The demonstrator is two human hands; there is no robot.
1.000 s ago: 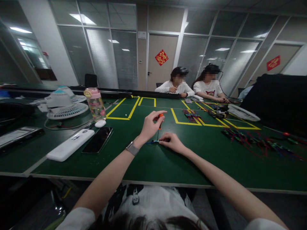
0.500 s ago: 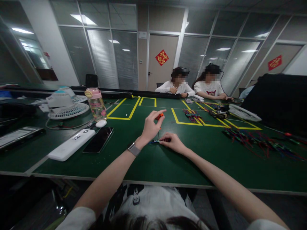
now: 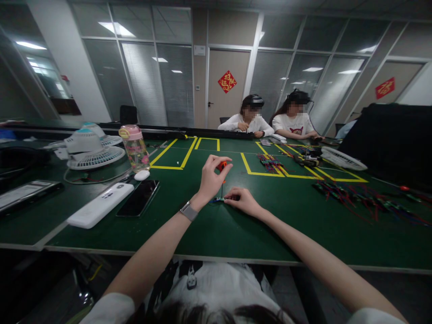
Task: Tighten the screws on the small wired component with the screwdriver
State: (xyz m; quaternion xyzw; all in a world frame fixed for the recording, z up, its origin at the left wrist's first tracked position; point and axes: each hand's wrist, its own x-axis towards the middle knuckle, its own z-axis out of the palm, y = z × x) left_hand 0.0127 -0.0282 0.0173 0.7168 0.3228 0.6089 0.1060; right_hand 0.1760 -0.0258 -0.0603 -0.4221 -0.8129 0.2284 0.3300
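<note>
My left hand (image 3: 213, 175), a watch on its wrist, is closed round the orange-red handle of a screwdriver (image 3: 223, 166). The tool stands upright, its thin shaft pointing down at a small circuit board (image 3: 220, 199) with wires, which lies on the green table. Whether the tip touches the board is too small to tell. My right hand (image 3: 242, 200) rests low beside it, thumb and fingers pinching the board's right end. Part of the handle is hidden by my left fingers.
Left of my hands lie a black phone (image 3: 138, 198), a white power bank (image 3: 101, 204) and a pink-lidded bottle (image 3: 135, 148) near white fans (image 3: 96, 155). Wired boards (image 3: 364, 198) lie in a heap at right. Two people (image 3: 249, 119) sit across the table.
Both hands stay in place at the board. My left fingers have shifted slightly around the screwdriver handle. The person across on the left has moved a hand a little.
</note>
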